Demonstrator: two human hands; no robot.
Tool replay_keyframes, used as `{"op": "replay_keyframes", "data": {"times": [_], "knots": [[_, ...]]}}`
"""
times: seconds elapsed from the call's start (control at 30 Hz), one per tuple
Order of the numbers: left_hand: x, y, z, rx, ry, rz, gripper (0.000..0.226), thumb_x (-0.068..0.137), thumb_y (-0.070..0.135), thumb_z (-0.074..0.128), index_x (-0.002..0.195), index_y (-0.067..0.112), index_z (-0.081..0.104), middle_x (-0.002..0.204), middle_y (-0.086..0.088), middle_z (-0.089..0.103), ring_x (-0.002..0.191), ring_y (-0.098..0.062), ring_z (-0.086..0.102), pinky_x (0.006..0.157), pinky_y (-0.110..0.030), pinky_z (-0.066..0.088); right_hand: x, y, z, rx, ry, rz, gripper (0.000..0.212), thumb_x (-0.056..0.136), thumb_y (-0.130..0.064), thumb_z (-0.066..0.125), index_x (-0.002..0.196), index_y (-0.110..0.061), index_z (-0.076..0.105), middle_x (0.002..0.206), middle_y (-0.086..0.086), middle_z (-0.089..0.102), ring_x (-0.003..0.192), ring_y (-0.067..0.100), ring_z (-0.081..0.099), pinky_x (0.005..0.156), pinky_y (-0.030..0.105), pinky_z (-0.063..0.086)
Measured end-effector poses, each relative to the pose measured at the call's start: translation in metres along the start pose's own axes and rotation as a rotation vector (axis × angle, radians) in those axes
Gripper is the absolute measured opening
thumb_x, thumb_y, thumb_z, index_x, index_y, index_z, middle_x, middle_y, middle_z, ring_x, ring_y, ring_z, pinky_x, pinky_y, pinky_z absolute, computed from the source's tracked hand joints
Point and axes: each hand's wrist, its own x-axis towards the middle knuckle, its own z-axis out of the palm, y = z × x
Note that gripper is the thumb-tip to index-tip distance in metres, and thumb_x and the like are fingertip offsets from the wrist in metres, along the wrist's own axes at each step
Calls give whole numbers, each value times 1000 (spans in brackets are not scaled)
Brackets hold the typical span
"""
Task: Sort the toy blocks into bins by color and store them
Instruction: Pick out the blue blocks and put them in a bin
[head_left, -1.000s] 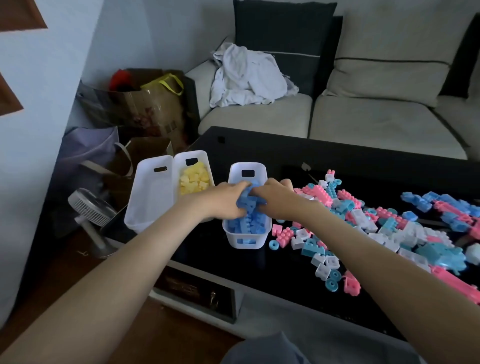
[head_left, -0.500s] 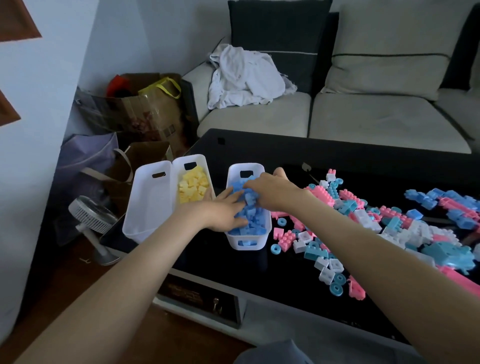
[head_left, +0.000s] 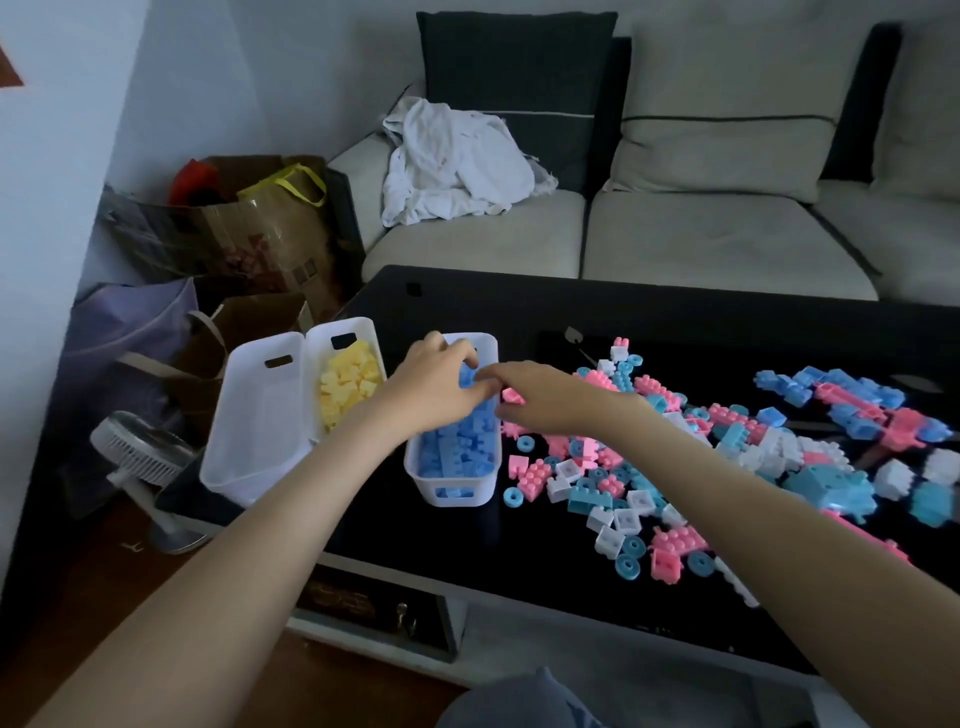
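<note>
A white bin (head_left: 457, 500) full of blue blocks (head_left: 454, 451) stands on the black table (head_left: 415, 540). My left hand (head_left: 441, 387) is over the bin's far half, fingers curled round a blue block (head_left: 469, 375). From the right, my right hand (head_left: 535, 397) reaches to the bin's right rim, and its extended fingertips touch that same block. Left of the blue bin is a white bin (head_left: 347, 328) of yellow blocks (head_left: 345, 384), then an empty white bin (head_left: 249, 415). A loose pile of pink, blue and white blocks (head_left: 649, 467) covers the table to the right.
A light sofa (head_left: 701, 239) with a crumpled white cloth (head_left: 457, 166) runs behind the table. Paper bags (head_left: 244, 234) and a small fan (head_left: 140, 457) stand on the floor at the left, close to the empty bin. The table's front edge lies below my forearms.
My left hand has moved from the bin's near left side to its far half and curled onto a blue block. My right hand has drawn back to the right rim.
</note>
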Motion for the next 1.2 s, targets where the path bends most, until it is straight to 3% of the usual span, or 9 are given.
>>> {"op": "replay_keyframes", "data": {"times": [0.17, 0.3, 0.4, 0.5, 0.6, 0.77, 0.87, 1.03, 1.2], "knots": [[24, 68, 20, -358, 18, 4, 55, 77, 22, 62, 127, 22, 40, 112, -4, 41, 97, -18, 48, 67, -17, 37, -37, 42, -20, 33, 47, 117, 55, 95, -17, 47, 146, -16, 29, 146, 6, 38, 130, 22, 40, 103, 31, 35], [40, 119, 47, -299, -66, 72, 52, 82, 21, 58, 130, 21, 40, 121, -6, 43, 111, -25, 46, 95, -40, 42, -80, 103, -44, -61, 81, 289, 36, 98, -20, 42, 133, -18, 48, 132, 7, 51, 116, 21, 51, 96, 30, 40], [53, 157, 68, -219, -154, 179, 42, 89, 20, 51, 131, 22, 47, 127, -10, 45, 118, -27, 45, 100, -44, 39, -118, 153, -58, -80, 179, 431, 33, 97, -14, 40, 126, -15, 55, 126, 8, 55, 111, 23, 54, 94, 31, 43], [65, 196, 90, -194, -208, 274, 31, 90, 13, 46, 115, 24, 60, 125, -6, 49, 117, -23, 47, 100, -41, 40, -161, 202, -69, -121, 271, 580, 33, 95, -9, 42, 126, -11, 54, 115, 11, 56, 98, 25, 56, 79, 24, 38], [68, 230, 114, -201, -237, 306, 25, 89, 11, 43, 94, 26, 61, 113, -1, 52, 109, -22, 50, 96, -41, 43, -198, 242, -77, -101, 379, 676, 31, 91, -11, 54, 121, -7, 54, 114, 16, 56, 104, 30, 53, 84, 29, 36], [86, 264, 148, -162, -182, 376, 31, 92, 16, 45, 122, 21, 52, 122, -5, 50, 113, -24, 44, 94, -38, 41, -216, 267, -67, -97, 302, 637, 57, 89, -27, 59, 141, -23, 37, 131, 11, 42, 123, 30, 40, 100, 36, 35], [108, 277, 157, -171, -198, 382, 40, 93, 13, 44, 131, 20, 45, 126, -11, 43, 116, -26, 41, 90, -32, 39, -207, 273, -61, -260, 270, 597, 62, 90, -38, 56, 145, -27, 29, 133, 8, 40, 124, 29, 37, 96, 37, 34], [133, 292, 176, -17, -311, 360, 51, 95, 26, 48, 143, 24, 31, 136, -13, 35, 124, -30, 37, 100, -41, 38, -193, 280, -63, -353, 234, 572, 43, 92, -32, 55, 130, -18, 42, 125, 6, 45, 115, 26, 46, 82, 35, 40], [144, 287, 180, -32, -259, 400, 32, 93, 28, 54, 122, 17, 45, 119, -7, 42, 103, -21, 47, 85, -34, 43, -192, 280, -63, -283, 211, 464, 11, 92, -24, 52, 97, -18, 45, 98, 0, 50, 96, 23, 51, 80, 41, 46]]}}
